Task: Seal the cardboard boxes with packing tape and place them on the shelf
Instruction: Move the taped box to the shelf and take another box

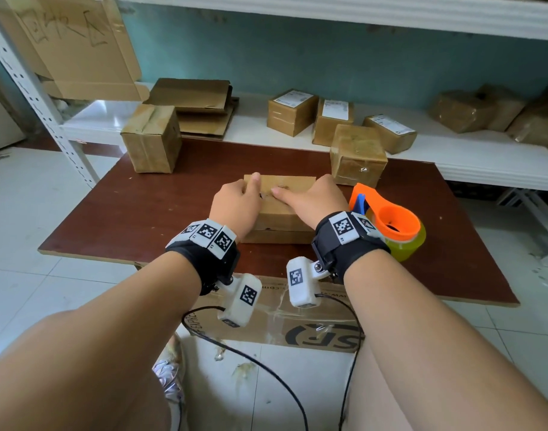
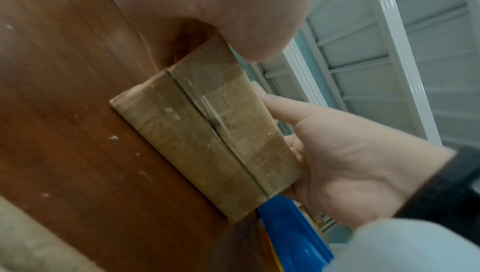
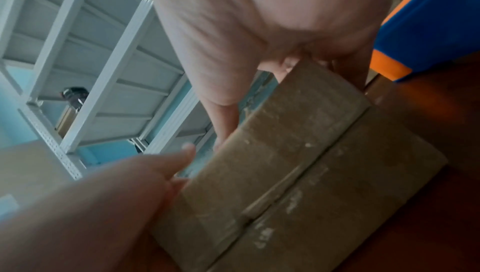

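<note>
A flat brown cardboard box [image 1: 285,185] lies on the dark red table [image 1: 142,219], its side seam facing me [image 2: 207,143]. My left hand [image 1: 240,197] grips its left end, thumb up on the top face and fingers curled over the edge. My right hand [image 1: 310,195] holds the right end, thumb laid across the top and fingers wrapped over the far right corner. The wrist views show the box [image 3: 311,173] flat on the table between both palms. An orange tape dispenser [image 1: 391,225] with a yellowish roll stands just right of my right wrist.
Two taped boxes stand on the table, one at the back left [image 1: 151,141] and one at the back right [image 1: 356,155]. The white shelf [image 1: 254,127] behind carries flattened cardboard and several labelled boxes. A large carton [image 1: 297,321] sits under the table's near edge.
</note>
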Demonstrator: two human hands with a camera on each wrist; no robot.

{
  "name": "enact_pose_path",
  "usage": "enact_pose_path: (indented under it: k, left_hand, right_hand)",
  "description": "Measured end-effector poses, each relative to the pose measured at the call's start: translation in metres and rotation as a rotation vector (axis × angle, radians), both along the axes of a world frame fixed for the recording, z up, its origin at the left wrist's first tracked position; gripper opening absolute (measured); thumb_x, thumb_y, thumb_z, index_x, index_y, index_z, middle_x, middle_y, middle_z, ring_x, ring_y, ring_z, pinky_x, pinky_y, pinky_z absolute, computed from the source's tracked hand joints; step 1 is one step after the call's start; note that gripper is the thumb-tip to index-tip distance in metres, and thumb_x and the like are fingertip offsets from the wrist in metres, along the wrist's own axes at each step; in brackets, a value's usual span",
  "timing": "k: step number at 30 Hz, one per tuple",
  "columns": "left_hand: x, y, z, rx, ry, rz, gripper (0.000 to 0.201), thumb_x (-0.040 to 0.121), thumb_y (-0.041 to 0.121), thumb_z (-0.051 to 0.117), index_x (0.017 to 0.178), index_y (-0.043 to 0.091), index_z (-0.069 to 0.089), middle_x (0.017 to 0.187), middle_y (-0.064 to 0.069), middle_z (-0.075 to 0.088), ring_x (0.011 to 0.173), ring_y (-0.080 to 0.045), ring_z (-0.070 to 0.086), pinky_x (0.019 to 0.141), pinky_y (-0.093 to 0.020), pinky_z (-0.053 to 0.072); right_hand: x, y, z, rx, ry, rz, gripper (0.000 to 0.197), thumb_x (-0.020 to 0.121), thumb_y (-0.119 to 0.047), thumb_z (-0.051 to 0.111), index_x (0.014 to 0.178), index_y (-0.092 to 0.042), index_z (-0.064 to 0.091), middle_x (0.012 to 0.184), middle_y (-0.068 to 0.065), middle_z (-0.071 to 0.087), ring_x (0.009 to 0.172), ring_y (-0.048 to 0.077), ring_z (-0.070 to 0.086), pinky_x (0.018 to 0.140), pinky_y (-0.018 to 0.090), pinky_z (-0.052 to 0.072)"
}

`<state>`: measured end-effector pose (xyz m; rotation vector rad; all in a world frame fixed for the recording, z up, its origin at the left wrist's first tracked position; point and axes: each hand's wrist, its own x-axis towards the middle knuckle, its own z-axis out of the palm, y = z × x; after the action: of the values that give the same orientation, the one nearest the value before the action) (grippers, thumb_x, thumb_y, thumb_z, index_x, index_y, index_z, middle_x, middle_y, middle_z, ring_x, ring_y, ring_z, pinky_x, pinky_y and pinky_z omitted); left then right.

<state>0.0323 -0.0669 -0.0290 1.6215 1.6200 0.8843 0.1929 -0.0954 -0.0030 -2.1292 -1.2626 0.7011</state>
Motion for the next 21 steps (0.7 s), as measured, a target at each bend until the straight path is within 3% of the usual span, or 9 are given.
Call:
enact_pose_path:
  k: [5,8,11,13,15,18,21]
  left_hand:
    - [-0.002,-0.003,-0.004,0.031,0.05,-0.07,0.063,0.096,0.07,0.057,0.096,0.007,0.064,0.09,-0.006,0.068,0.085,-0.027,0.066,0.065,-0.034,0.045]
    - [-0.002,-0.003,-0.004,0.049,0.079,-0.074,0.055,0.094,0.066,0.063,0.096,0.011,0.064,0.091,-0.004,0.07,0.084,-0.022,0.068,0.069,-0.038,0.055]
    - [-0.004,-0.003,-0.003,0.058,0.115,-0.083,0.05,0.095,0.062,0.065,0.097,0.012,0.063,0.092,-0.002,0.07,0.085,-0.019,0.067,0.065,-0.032,0.05]
    - [-0.003,-0.003,-0.003,0.058,0.123,-0.096,0.051,0.094,0.063,0.065,0.097,0.012,0.063,0.092,-0.003,0.07,0.084,-0.02,0.067,0.066,-0.034,0.052]
    - [0.001,-0.006,-0.002,0.074,0.136,-0.108,0.052,0.093,0.064,0.066,0.094,0.012,0.062,0.09,-0.004,0.07,0.082,-0.021,0.067,0.067,-0.038,0.054]
    - [0.006,-0.01,-0.002,0.094,0.169,-0.099,0.054,0.093,0.064,0.066,0.092,0.01,0.06,0.086,-0.005,0.068,0.079,-0.023,0.065,0.061,-0.034,0.044]
    - [0.01,-0.009,-0.001,0.052,0.156,-0.069,0.055,0.092,0.065,0.067,0.102,0.012,0.062,0.096,-0.003,0.069,0.087,-0.021,0.066,0.065,-0.033,0.048]
  right_hand:
    - [0.001,0.006,0.001,0.016,0.0,-0.03,0.107,0.077,-0.077,0.077,0.15,-0.009,0.037,0.14,0.01,0.061,0.121,0.031,0.063,0.078,0.036,0.045]
    - [0.003,0.01,0.001,0.024,0.148,-0.052,0.104,0.084,-0.076,0.069,0.155,-0.007,0.038,0.148,0.009,0.056,0.131,0.032,0.059,0.088,0.038,0.044]
    - [0.01,0.016,-0.003,0.034,0.187,-0.064,0.08,0.093,-0.061,0.068,0.146,-0.005,0.05,0.137,0.009,0.063,0.122,0.031,0.062,0.085,0.036,0.044]
    - [0.011,0.016,-0.003,0.018,0.162,-0.063,0.083,0.094,-0.056,0.073,0.152,-0.005,0.042,0.141,0.009,0.059,0.125,0.031,0.061,0.085,0.036,0.044]
    - [0.009,0.014,-0.003,0.01,0.129,-0.073,0.095,0.089,-0.061,0.076,0.154,-0.006,0.034,0.148,0.011,0.056,0.129,0.033,0.06,0.087,0.037,0.046]
    - [0.002,0.011,-0.002,0.002,0.044,-0.099,0.103,0.079,-0.072,0.077,0.148,-0.01,0.034,0.141,0.009,0.061,0.12,0.033,0.065,0.092,0.044,0.055]
    - [0.0,0.011,0.003,0.009,0.024,-0.104,0.1,0.085,-0.081,0.063,0.149,-0.009,0.036,0.144,0.01,0.059,0.12,0.033,0.065,0.091,0.043,0.054]
